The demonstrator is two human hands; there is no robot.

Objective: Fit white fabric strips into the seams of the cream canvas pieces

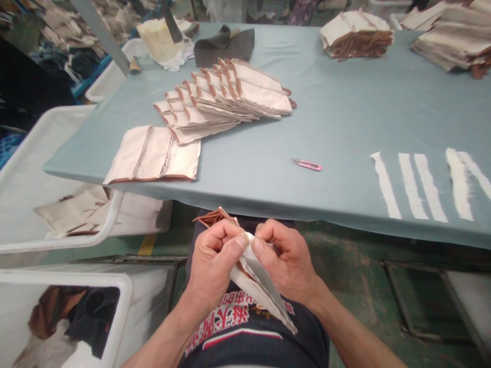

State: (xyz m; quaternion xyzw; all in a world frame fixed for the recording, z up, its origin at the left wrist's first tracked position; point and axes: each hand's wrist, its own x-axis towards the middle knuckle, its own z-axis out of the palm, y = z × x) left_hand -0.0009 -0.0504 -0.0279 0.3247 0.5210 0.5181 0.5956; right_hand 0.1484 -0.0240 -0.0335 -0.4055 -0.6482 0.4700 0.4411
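Just in front of the table edge, above my lap, both hands pinch a cream fabric piece with brown trim [264,291]. My left hand [217,255] is closed on its upper edge, thumb against the bent forefinger. My right hand [286,255] grips the same edge close beside it, the two thumb tips nearly meeting. Brown strips stick out past my left fingers, and the lower part of the cloth hangs down toward my shirt. What lies between the thumbs is mostly hidden. On the table ahead lies a pair of pink-handled thread snips [307,164].
A fanned stack of cream pieces [230,97] lies on the blue-green table [326,204], with a single flat piece [153,153] beside it. White fabric strips [422,184] lie at right. More bundles [356,33] sit at the back. White bins [115,214] with cloth stand at left.
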